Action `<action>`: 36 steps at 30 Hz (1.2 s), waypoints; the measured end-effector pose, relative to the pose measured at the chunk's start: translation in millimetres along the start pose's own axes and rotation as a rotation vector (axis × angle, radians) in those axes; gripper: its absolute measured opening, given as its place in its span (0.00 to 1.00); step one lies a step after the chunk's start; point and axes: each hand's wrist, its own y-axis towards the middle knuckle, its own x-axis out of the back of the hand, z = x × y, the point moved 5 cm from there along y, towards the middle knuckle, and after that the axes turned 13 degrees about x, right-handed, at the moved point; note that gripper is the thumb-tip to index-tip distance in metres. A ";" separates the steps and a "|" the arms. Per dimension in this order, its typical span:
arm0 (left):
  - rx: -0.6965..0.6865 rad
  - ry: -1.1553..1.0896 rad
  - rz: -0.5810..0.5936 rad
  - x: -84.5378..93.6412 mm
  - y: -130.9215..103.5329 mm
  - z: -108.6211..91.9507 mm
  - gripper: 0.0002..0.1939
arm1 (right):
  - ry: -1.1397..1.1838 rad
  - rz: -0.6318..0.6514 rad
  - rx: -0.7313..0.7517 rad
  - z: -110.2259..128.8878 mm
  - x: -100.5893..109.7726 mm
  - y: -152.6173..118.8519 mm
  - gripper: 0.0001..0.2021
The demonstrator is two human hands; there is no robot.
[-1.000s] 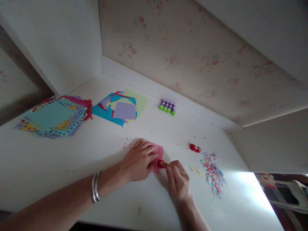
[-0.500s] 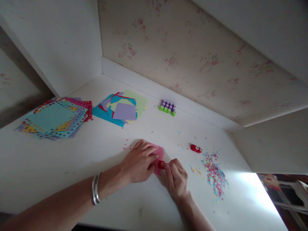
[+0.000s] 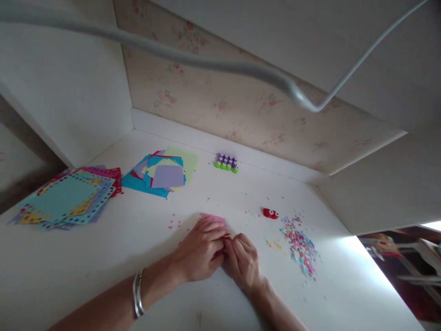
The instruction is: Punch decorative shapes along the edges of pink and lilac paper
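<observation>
A pink paper sheet (image 3: 213, 217) lies on the white table, mostly covered by my hands. My left hand (image 3: 203, 248) rests on it, palm down, its fingers bent and pressed together at the paper. Against its fingertips is my right hand (image 3: 243, 259), closed, with thumb and fingers pinched at the paper's right side. What the right hand holds is hidden by the fingers. Small pink dots (image 3: 174, 223) lie left of the paper. To the right sit red pieces with googly eyes (image 3: 270, 213).
Sheets with dotted borders (image 3: 65, 195) are piled at the left, beside plain coloured papers (image 3: 168, 176). Purple and green eyed pieces (image 3: 226, 162) stand near the back wall. Confetti (image 3: 301, 248) is heaped at the right. A pale cable (image 3: 206, 62) crosses the upper view.
The view has tilted upward and a cable now shows. My hands have come together over the pink paper, and the red piece at my right fingertips is now hidden.
</observation>
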 end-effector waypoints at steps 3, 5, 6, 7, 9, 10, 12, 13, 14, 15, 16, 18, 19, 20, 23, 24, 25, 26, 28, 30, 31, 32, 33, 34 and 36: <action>0.063 0.026 0.038 -3.0 -0.3 5.5 0.19 | 0.036 -0.027 -0.034 1.0 3.1 0.7 0.13; 0.094 0.058 0.055 -1.8 -0.9 8.5 0.20 | 0.073 -0.061 -0.066 0.9 7.5 1.8 0.13; 0.106 0.070 0.058 -0.5 -1.2 9.8 0.20 | 0.094 -0.077 -0.079 0.8 9.8 2.3 0.12; 0.118 0.081 0.058 1.1 -1.5 11.0 0.20 | 0.114 -0.092 -0.090 0.6 12.0 2.5 0.11; 0.141 0.099 0.057 4.0 -2.1 13.2 0.18 | 0.138 -0.111 -0.123 -1.3 15.3 1.4 0.11; 0.151 0.108 0.054 5.2 -2.4 14.2 0.16 | 0.134 -0.114 -0.149 -3.0 16.3 0.0 0.10; 0.158 0.133 0.044 6.9 -3.0 15.6 0.13 | 0.107 -0.093 -0.203 -7.2 16.1 -4.1 0.11; 0.157 0.144 0.037 7.6 -3.3 16.1 0.13 | 0.098 -0.062 -0.224 -9.1 14.7 -6.3 0.13; 0.157 0.154 0.029 8.3 -3.6 16.6 0.13 | 0.098 -0.023 -0.241 -10.7 12.8 -8.5 0.15; 0.160 0.161 0.021 9.1 -3.8 17.2 0.14 | 0.108 0.016 -0.253 -11.7 10.7 -10.7 0.17; 0.162 0.166 0.017 9.8 -4.0 17.9 0.14 | 0.124 0.048 -0.260 -12.2 9.2 -12.7 0.17; 0.172 0.173 0.015 11.3 -4.2 19.3 0.14 | 0.146 0.057 -0.285 -12.6 9.9 -16.8 0.16; 0.177 0.176 0.018 12.0 -4.3 20.0 0.14 | 0.148 0.038 -0.300 -12.7 12.3 -18.8 0.16; 0.183 0.178 0.022 12.6 -4.4 20.5 0.13 | 0.146 0.013 -0.322 -12.9 15.4 -21.1 0.15; 0.198 0.176 0.037 13.2 -4.4 21.5 0.10 | 0.145 -0.057 -0.448 -18.0 26.8 -31.6 0.13; 0.198 0.173 0.042 12.9 -4.4 21.6 0.10 | 0.149 -0.077 -0.508 -21.8 31.0 -36.6 0.13; 0.195 0.170 0.045 12.4 -4.2 21.6 0.09 | 0.162 -0.100 -0.573 -26.7 35.4 -42.2 0.12; 0.186 0.166 0.047 11.8 -3.9 21.7 0.10 | 0.180 -0.132 -0.636 -32.5 40.6 -48.3 0.13; 0.173 0.166 0.037 10.9 -3.1 22.5 0.11 | 0.217 -0.223 -0.724 -46.3 54.1 -59.9 0.14; 0.175 0.185 0.003 10.9 -1.9 25.1 0.12 | 0.226 -0.351 -0.747 -62.4 73.6 -70.1 0.13; 0.179 0.200 -0.019 11.1 -1.4 26.7 0.12 | 0.217 -0.404 -0.755 -71.7 84.6 -75.1 0.13; 0.183 0.216 -0.040 11.2 -0.9 28.2 0.11 | 0.199 -0.441 -0.773 -81.9 95.8 -80.5 0.14; 0.184 0.231 -0.057 11.1 -0.5 29.4 0.11 | 0.174 -0.453 -0.805 -93.0 106.3 -86.0 0.15; 0.180 0.245 -0.069 10.8 -0.3 30.3 0.11 | 0.135 -0.430 -0.845 -104.8 115.9 -91.5 0.16; 0.170 0.269 -0.079 9.4 -0.1 31.6 0.10 | 0.023 -0.306 -0.894 -128.5 131.6 -100.4 0.18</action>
